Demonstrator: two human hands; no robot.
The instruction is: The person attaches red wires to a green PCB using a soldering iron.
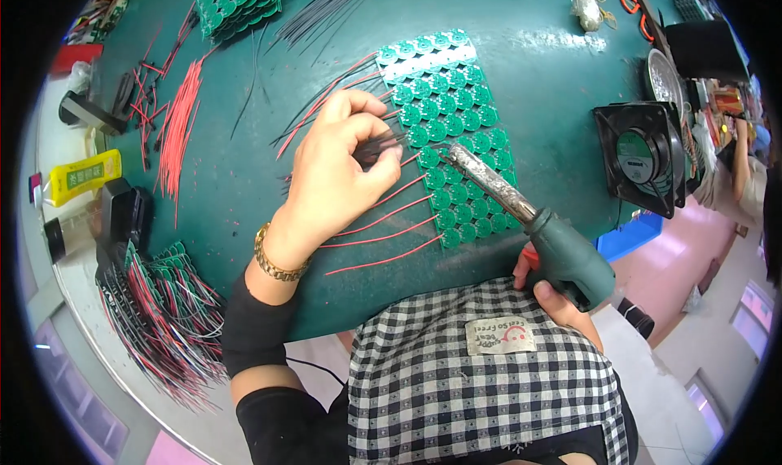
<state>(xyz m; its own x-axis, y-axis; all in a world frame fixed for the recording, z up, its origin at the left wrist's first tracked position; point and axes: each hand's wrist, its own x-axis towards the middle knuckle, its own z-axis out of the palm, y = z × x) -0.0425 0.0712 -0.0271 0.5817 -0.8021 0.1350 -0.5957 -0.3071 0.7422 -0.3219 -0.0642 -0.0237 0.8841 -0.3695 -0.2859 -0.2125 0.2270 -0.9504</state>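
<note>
A panel of round green circuit boards [468, 192] lies on the green tabletop in front of me. Red wires [383, 218] run leftward from its left edge, with some black ones farther up. My left hand [338, 151] is beside that edge, its thumb and fingers closed around a small bunch of black wires [376, 147], partly hidden by the fingers. My right hand [554, 298] grips a dark green pistol-shaped soldering iron [570, 257]. The iron's metal tip is at the panel's left half, close to the wire ends; whether it touches a board is too small to tell.
Loose red wires [181, 131] and grey-black wires [330, 8] lie left and far. A stack of green boards [236, 4] stands far left; wired boards [167, 302] hang near left. To the right are a black fan [639, 157], a metal dish [664, 78] and orange-handled scissors [634, 13].
</note>
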